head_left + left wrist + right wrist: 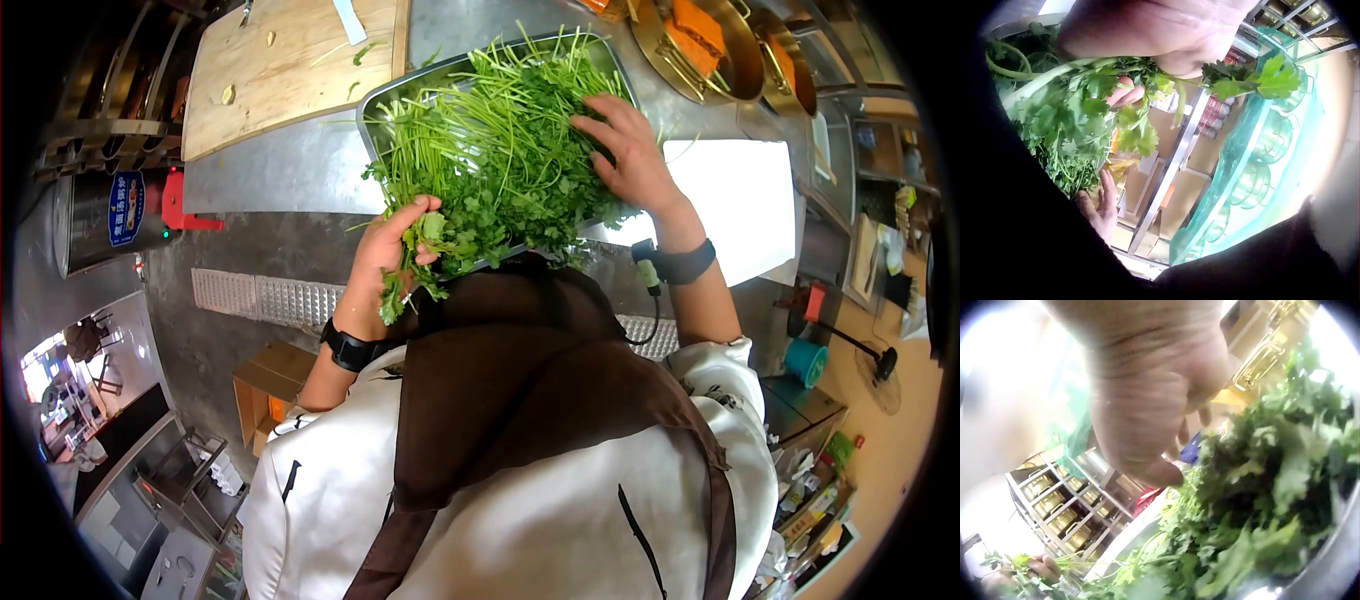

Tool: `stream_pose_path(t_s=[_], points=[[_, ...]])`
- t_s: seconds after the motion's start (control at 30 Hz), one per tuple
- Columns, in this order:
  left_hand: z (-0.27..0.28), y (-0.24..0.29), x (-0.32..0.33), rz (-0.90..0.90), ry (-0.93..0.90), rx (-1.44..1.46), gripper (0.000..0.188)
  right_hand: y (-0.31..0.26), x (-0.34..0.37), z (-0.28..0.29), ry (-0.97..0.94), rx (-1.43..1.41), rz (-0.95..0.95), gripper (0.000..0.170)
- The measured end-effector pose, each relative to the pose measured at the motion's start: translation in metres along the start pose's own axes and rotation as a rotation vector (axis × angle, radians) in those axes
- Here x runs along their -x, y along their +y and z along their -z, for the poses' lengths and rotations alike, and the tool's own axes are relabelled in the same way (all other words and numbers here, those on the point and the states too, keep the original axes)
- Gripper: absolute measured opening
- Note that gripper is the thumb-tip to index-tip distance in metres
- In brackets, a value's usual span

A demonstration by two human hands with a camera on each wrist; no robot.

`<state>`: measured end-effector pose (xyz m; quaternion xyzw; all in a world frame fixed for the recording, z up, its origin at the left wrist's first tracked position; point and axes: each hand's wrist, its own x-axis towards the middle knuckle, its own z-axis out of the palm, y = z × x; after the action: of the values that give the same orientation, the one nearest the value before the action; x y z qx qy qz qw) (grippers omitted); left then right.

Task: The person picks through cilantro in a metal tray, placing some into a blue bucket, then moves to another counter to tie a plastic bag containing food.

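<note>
A heap of cilantro, leafy with long thin stems, fills a metal tray in front of the person. At the tray's near left corner the left hand holds a few cilantro sprigs, their leaves hanging below the fingers. The left wrist view shows a sprig running under the palm, with leaves out on both sides. Over the right side of the heap is the right hand, its fingers spread and slightly bent at the leaves. From the right wrist, that hand appears above the leaves with nothing gripped.
A wooden cutting board with scraps lies left of the tray. Brass-coloured pots holding orange blocks stand at the far right. A white sheet lies beside the right forearm. On the floor is a cardboard box.
</note>
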<state>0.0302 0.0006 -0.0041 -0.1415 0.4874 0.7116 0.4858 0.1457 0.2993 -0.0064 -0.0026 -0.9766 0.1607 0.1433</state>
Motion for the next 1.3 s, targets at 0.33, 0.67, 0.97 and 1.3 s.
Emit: stream_pose_path(t_s=[0.33,0.67,0.97,1.3], points=[[-0.003,0.001,-0.004,0.006,-0.059,-0.050,0.020,-0.009,-0.022,-0.020,0.046,0.009,0.081,0.017],[-0.012,0.004,0.002,0.016,-0.185,-0.080,0.028,-0.067,-0.037,0.011,0.331,-0.229,0.059,0.017],[-0.004,-0.002,-0.002,0.078,-0.142,-0.128,0.023,-0.144,-0.023,-0.026,0.018,-0.519,0.325,0.032],[0.025,0.010,0.004,-0.041,-0.204,0.385,0.014,-0.072,0.003,-0.072,-0.184,0.319,-0.149,0.020]])
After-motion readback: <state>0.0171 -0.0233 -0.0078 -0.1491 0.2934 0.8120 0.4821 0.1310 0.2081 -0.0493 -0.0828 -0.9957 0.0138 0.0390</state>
